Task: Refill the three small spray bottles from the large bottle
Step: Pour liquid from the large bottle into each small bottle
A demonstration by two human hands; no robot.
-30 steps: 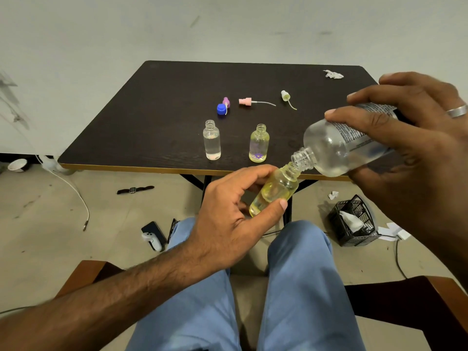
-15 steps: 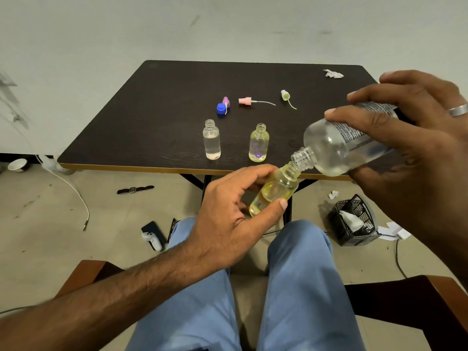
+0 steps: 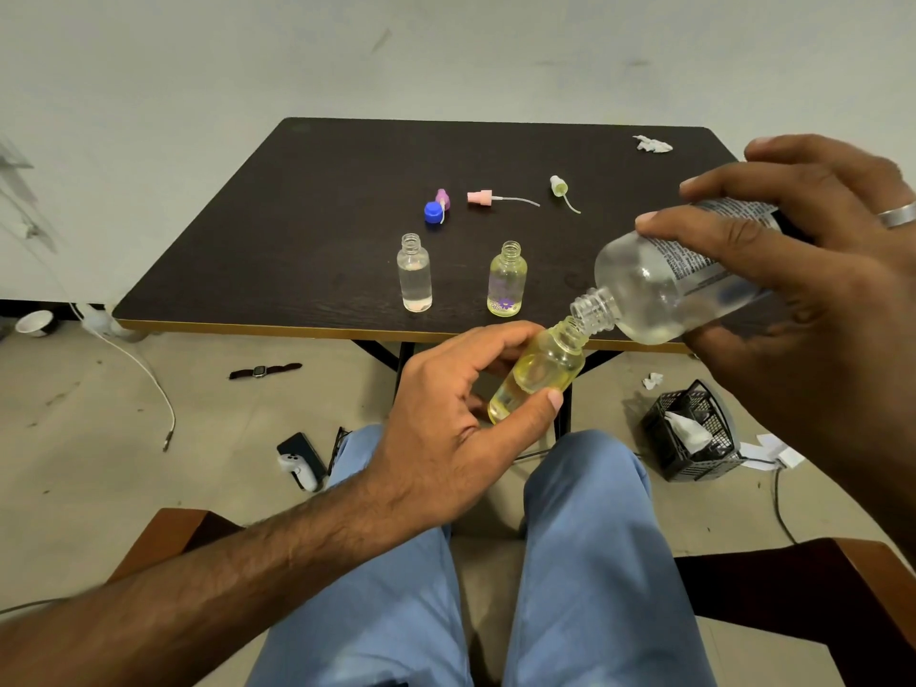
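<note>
My left hand (image 3: 448,428) grips a small yellow-tinted spray bottle (image 3: 538,371), uncapped and tilted, in front of the table edge above my lap. My right hand (image 3: 813,280) holds the large clear bottle (image 3: 649,290) tipped down to the left, its open neck touching the small bottle's mouth. Two other uncapped small bottles stand upright on the dark table (image 3: 322,215): a clear one (image 3: 414,280) and a yellowish one with a purple flower (image 3: 506,280). Behind them lie a blue cap (image 3: 433,212), a purple sprayer head (image 3: 442,197), a pink sprayer head (image 3: 481,196) and a pale green sprayer head (image 3: 558,185).
A crumpled tissue (image 3: 652,144) lies at the table's far right. On the floor are a black basket (image 3: 691,433) at right, a wristwatch (image 3: 262,371), a phone and white device (image 3: 300,461), and a white cable (image 3: 143,374). My knees sit below the hands.
Almost nothing differs. Both hands hold the same pose, with the large bottle's neck staying at the small bottle's mouth.
</note>
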